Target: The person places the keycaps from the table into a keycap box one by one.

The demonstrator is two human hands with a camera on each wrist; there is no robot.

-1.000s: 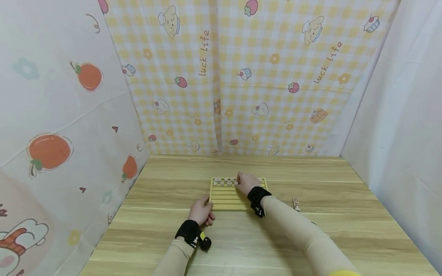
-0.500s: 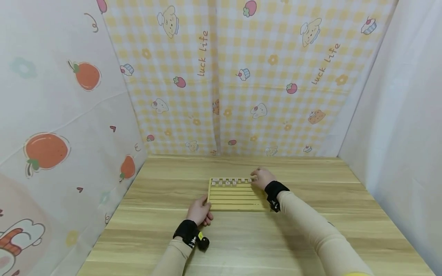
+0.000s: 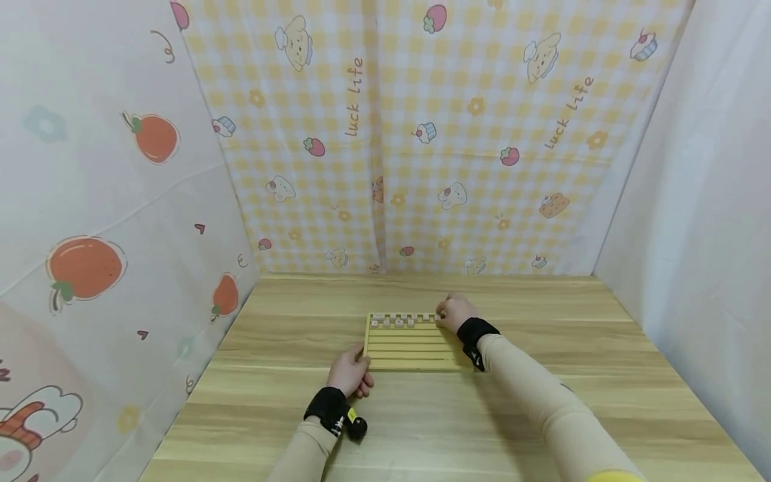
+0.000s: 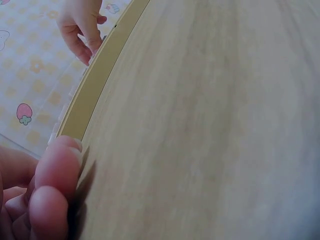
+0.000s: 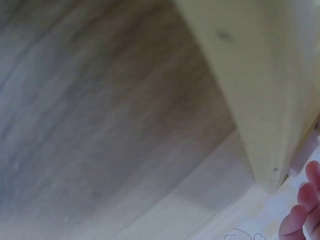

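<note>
A yellow grooved board (image 3: 415, 348) lies on the table, with short rows of small pale blocks (image 3: 399, 323) along its far side. My left hand (image 3: 349, 372) holds the board's near left corner, thumb at its edge; in the left wrist view, curled fingers (image 4: 57, 167) touch the board's side (image 4: 90, 92). At the far right end of the board, my right hand (image 3: 456, 313) has thumb and fingertips together around the last block (image 3: 438, 317) of the back row. The right wrist view shows curled fingertips (image 5: 306, 200) close to a pale block (image 5: 304, 154); the contact is partly hidden.
The wood-grain table (image 3: 409, 428) spreads around the board. A patterned cloth (image 3: 415, 167) stands behind it, with pale cloth walls (image 3: 699, 221) on both sides. My right sleeve (image 3: 542, 395) crosses the table's right part and covers what lies under it.
My right hand has moved right along the back row, from near the middle to its right end, and its fingers have curled in. The left hand stays put. The forearm now covers the tile lying right.
</note>
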